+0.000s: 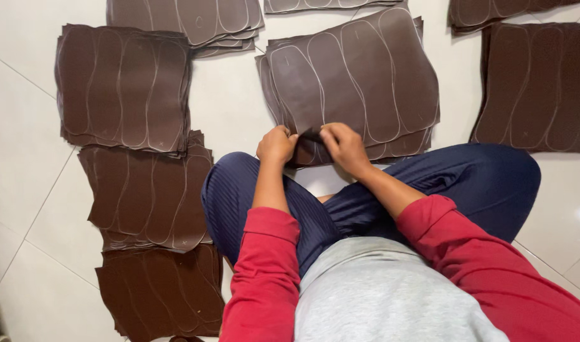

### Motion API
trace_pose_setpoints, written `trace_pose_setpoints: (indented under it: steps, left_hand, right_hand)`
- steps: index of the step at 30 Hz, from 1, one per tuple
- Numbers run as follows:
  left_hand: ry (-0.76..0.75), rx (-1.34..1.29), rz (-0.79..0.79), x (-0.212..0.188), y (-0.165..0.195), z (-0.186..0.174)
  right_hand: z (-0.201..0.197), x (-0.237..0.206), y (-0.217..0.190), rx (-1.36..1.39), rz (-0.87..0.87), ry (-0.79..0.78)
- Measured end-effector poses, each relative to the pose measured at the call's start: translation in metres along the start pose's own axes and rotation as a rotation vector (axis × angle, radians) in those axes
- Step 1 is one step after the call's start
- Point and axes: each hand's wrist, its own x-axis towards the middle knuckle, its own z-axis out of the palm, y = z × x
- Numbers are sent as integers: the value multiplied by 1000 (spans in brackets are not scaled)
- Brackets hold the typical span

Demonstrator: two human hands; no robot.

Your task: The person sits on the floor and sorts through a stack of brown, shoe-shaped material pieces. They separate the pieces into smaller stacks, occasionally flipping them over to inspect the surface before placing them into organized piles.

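Brown leathery sheets (356, 82), matte and chalked with pale sole-shaped outlines, sit stacked on glossy white floor tiles (24, 126) before the knees. Left hand (277, 144) and right hand (344, 144) pinch the stack's near edge, fingers pressed together.

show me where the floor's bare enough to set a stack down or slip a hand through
Bare white tile floor lies left of the left-hand stacks, and also between those and the middle stack. Crowded: the near edge of the middle stack, where the left hand and right hand grip it against the knees.
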Motion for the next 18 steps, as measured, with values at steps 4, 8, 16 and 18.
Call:
trace_pose_setpoints:
  steps: [4, 8, 16, 18]
  left_hand:
    - [22, -191, 122, 9, -9, 7]
    - [-237, -665, 62, 15, -8, 13]
    - [-246, -731, 70, 6, 6, 6]
    - [-230, -748, 110, 4, 8, 4]
  right_hand:
    - [-3, 12, 14, 193, 247, 240]
    - [-6, 5, 11, 308, 67, 259]
    - [-8, -8, -28, 77, -58, -108]
    - [-11, -7, -35, 22, -87, -161]
